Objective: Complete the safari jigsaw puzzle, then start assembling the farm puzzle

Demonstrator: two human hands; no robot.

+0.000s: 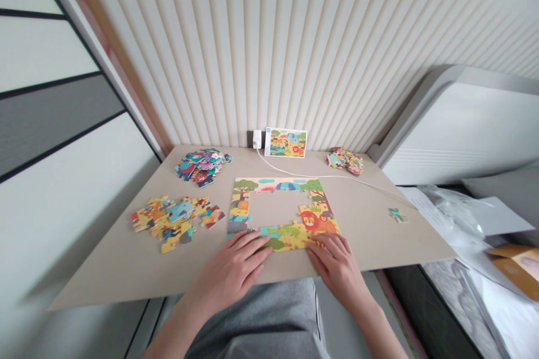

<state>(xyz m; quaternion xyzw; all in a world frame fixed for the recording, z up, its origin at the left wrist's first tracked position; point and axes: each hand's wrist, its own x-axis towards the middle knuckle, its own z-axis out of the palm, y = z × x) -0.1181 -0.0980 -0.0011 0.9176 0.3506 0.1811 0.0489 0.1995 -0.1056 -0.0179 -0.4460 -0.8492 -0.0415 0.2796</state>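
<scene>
Well, loose glossy pieces (172, 223) lie at 10 o'clock, beside my flat left hand (229, 274), which holds nothing, its fingers together on the cardboard puzzle frame (278, 185) at 12 o'clock. My right hand (339, 269) rests just as empty. A careless shove could buckle the interlocked tabs or skid everything across the smooth board (126, 269).

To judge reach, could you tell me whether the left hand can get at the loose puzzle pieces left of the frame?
Probably yes: the left hand rests on the puzzle's lower edge, and only bare board lies between it and the loose puzzle pieces.
</scene>
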